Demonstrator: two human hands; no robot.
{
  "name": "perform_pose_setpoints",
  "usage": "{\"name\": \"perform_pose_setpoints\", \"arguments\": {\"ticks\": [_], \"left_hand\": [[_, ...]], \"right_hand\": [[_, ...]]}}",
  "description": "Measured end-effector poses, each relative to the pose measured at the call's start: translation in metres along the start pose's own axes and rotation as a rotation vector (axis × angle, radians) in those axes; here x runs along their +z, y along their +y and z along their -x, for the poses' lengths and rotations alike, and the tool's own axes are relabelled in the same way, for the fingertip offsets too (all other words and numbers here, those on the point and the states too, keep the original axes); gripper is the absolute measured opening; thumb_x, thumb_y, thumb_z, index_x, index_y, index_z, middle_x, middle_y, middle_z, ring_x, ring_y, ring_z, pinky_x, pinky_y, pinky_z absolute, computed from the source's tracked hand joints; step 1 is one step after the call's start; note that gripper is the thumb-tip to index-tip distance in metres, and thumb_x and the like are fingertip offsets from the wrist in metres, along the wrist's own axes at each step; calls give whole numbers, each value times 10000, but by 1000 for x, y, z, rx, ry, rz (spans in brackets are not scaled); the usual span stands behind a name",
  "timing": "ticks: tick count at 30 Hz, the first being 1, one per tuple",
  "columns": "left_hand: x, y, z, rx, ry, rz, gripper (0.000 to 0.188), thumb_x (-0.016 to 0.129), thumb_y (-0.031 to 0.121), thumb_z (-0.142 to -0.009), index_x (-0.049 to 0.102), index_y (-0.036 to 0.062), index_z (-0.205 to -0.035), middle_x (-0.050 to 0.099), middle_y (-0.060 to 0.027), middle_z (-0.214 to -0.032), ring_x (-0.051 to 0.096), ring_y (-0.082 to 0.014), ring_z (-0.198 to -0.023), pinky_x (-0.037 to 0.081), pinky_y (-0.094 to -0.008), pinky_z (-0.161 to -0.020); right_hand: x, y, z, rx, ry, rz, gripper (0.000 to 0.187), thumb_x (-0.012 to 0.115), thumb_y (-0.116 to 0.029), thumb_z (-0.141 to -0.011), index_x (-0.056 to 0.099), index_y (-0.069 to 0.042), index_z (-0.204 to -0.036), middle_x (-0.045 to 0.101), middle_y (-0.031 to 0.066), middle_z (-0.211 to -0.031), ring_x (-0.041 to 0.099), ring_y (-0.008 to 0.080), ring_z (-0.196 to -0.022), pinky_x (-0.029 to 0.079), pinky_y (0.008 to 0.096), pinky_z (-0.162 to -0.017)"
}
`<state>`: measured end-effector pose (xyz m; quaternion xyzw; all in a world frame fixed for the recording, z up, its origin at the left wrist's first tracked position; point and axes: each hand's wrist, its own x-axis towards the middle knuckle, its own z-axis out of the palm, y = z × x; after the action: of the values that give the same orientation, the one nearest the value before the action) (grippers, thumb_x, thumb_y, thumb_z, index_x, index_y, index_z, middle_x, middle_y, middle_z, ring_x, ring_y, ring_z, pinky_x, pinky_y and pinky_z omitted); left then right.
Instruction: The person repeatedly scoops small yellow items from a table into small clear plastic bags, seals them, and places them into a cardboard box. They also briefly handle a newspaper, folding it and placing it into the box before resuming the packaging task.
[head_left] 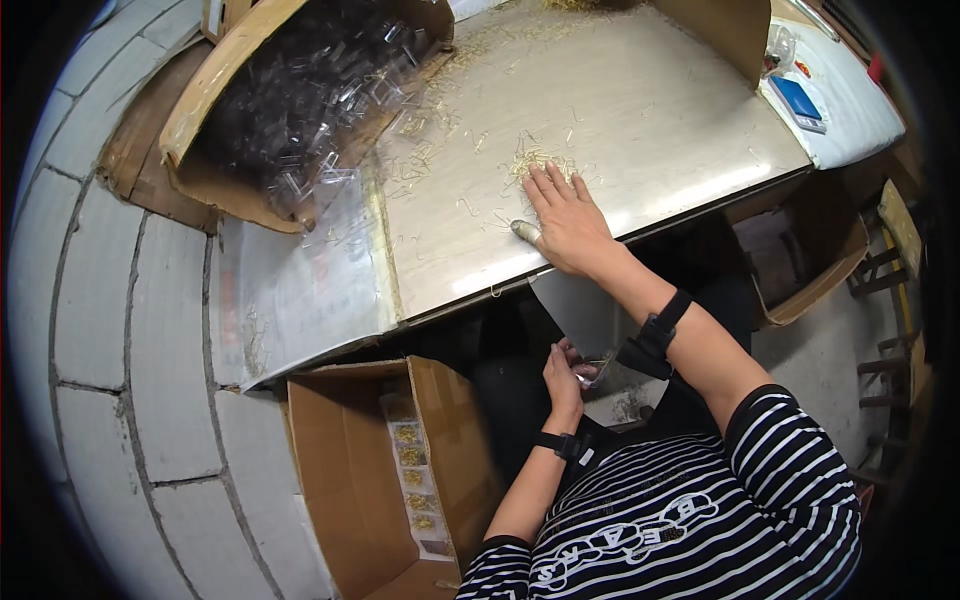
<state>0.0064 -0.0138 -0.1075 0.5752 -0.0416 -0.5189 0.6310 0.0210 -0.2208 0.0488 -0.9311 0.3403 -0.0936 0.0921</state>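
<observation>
My right hand (572,222) lies flat on the pale tabletop (660,120), its fingers stretched out and its thumb covered by a grey wrap. Its fingertips touch a small pile of gold wire hooks (535,160). Below the table's front edge, my left hand (564,385) is closed around a small clear plastic box (590,372). Gold bits show at the box, but its far side is hard to make out.
A tipped cardboard box (185,120) at the far left spills many clear plastic boxes (320,110). An open carton (345,470) by my left arm holds a row of filled boxes (412,475). A blue scale (798,103) stands far right, above another carton (790,285).
</observation>
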Motion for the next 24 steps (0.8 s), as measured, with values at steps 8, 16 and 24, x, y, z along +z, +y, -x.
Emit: {"name": "perform_pose_setpoints", "arguments": {"ticks": [8, 16, 24], "left_hand": [[30, 23, 25, 66, 26, 109, 379, 455, 33, -909, 425, -45, -1279, 576, -137, -1087, 656, -229, -918, 587, -296, -667], [6, 33, 33, -27, -101, 186, 454, 404, -55, -836, 356, -62, -1288, 522, -211, -1169, 618, -375, -1041, 583, -411, -791], [14, 19, 12, -179, -268, 378, 425, 350, 297, -1009, 413, -37, -1264, 549, -249, -1184, 615, -431, -1022, 589, -418, -766]], "right_hand": [[6, 6, -4, -10, 1, 19, 673, 315, -467, -984, 226, 1, -1458, 192, 169, -1535, 146, 295, -1433, 133, 418, -1170], [-53, 65, -6, -22, 142, -546, 622, 360, -447, -986, 277, -42, -1450, 260, 199, -1503, 250, 322, -1397, 211, 375, -1148], [0, 20, 6, -127, 72, -34, 656, 384, -454, -967, 260, -29, -1451, 217, 188, -1521, 207, 308, -1415, 191, 414, -1153]]}}
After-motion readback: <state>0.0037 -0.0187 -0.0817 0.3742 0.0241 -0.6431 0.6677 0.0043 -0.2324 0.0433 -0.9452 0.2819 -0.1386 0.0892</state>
